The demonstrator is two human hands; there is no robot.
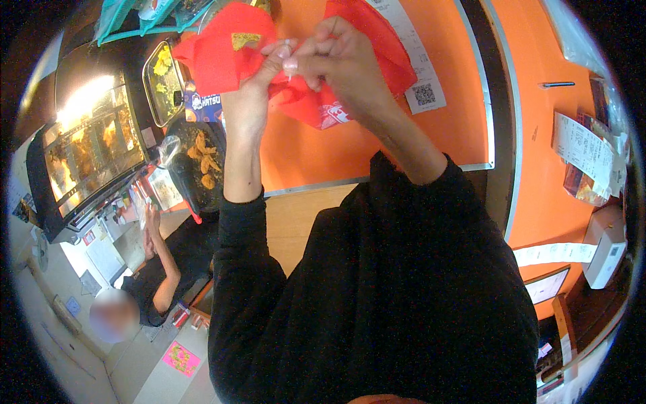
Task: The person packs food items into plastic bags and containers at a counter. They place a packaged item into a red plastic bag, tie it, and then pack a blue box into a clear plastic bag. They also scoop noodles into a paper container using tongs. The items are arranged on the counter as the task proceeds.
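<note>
A red fabric-like bag (222,65) lies bunched on the orange counter, with a white print on its lower fold and a yellow patch near its top left. My left hand (265,70) is over the bag, thumb and fingers pinching a thin white strip (289,77). My right hand (343,60) meets it from the right, its fingertips closed at the same strip. The fingers hide most of the strip, and what the bag holds cannot be seen. More red material (388,55) spreads behind my right hand.
A long receipt (426,93) lies right of the bag on the orange counter (313,161). Fried pieces (203,156) sit in a dark tray at left, near a lit display case (96,131) and a steel-rimmed tray (161,83). A co-worker (166,272) stands at lower left.
</note>
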